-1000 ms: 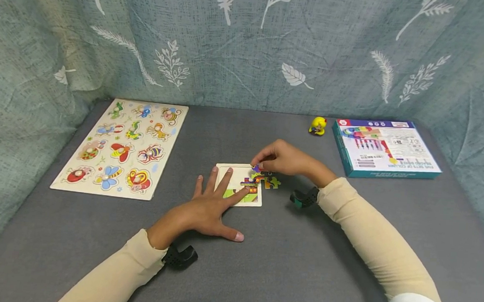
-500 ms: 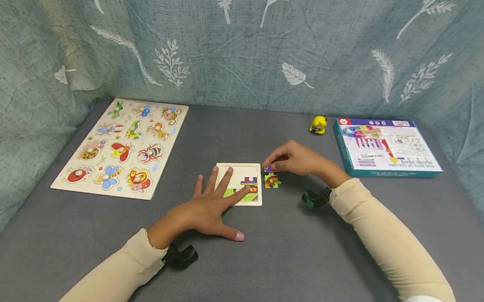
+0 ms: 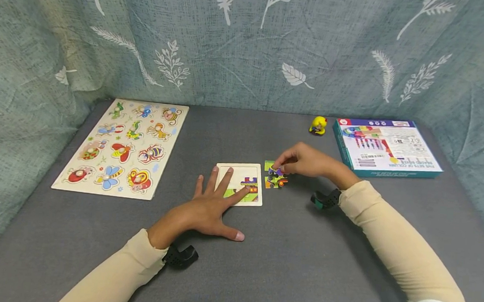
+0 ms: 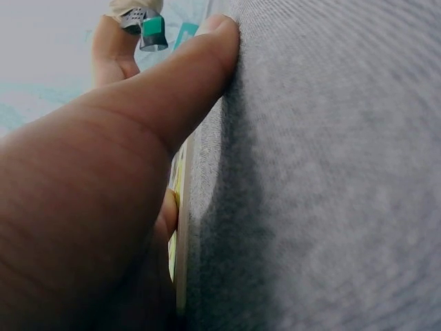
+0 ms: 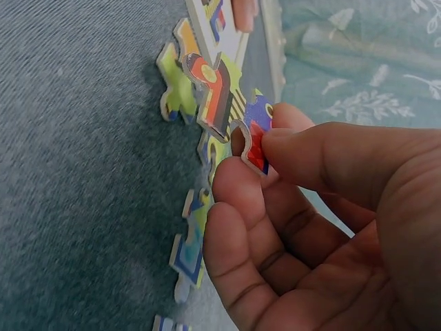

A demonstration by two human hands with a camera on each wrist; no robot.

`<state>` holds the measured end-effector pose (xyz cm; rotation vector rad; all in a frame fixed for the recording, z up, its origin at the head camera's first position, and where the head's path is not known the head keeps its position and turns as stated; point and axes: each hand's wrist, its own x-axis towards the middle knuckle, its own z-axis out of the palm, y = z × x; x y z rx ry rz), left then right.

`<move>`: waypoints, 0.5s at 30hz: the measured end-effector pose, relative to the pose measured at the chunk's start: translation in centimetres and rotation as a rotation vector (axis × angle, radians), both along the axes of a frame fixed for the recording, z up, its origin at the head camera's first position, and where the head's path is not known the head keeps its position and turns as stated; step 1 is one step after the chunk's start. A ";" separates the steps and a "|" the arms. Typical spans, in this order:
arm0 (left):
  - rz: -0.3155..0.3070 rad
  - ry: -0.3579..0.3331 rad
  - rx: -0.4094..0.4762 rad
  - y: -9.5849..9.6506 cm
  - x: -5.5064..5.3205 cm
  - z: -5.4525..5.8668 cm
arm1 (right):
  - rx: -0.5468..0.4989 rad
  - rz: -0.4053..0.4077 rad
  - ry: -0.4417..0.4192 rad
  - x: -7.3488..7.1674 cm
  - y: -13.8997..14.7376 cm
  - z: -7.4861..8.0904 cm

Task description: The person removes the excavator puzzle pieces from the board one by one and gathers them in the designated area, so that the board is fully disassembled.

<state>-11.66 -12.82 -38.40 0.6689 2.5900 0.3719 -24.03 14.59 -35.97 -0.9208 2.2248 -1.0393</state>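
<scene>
Pinching a flat jigsaw piece (image 5: pixel 219 103), the right hand (image 3: pixel 308 161) that we see has its thumb and fingertips on the piece's purple and red end. Near it, the left hand (image 3: pixel 208 212) lies with fingers and thumb spread, fingertips on a puzzle tray (image 3: pixel 240 173) and thumb reaching over the table.

Behind everything we see a blue-grey curtain (image 3: pixel 240 52) with white leaf and branch prints, and before it a dark grey table (image 3: pixel 293 267). Tight beige sleeves (image 3: pixel 391 241) cover both forearms. At the far left lies a pale board (image 3: pixel 126 193) of colourful insects; at the far right, a teal-edged box (image 3: pixel 387 149), its lettering upside down to us.

Between them sits the square, pale-rimmed tray, with fitted pieces (image 3: pixel 253 181) along its near side and right corner. A small yellow-haired figure (image 3: pixel 318 125) stands just left of the box. The pinched piece is just right of the tray, above loose pieces (image 5: pixel 179 89), one green, one orange.
</scene>
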 end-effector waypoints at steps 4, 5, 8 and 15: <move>-0.002 0.003 -0.002 0.1 0.0 -0.1 | 0.000 -0.004 -0.011 0.1 0.5 0.0; -0.003 0.006 -0.002 0.1 0.0 -0.1 | 0.000 -0.006 -0.018 0.1 0.6 0.0; -0.005 0.010 0.002 0.1 0.0 -0.2 | 0.007 -0.020 -0.036 0.2 0.9 -0.1; -0.024 0.028 0.018 -0.1 0.2 -0.2 | 0.020 -0.046 -0.048 0.3 1.4 -0.2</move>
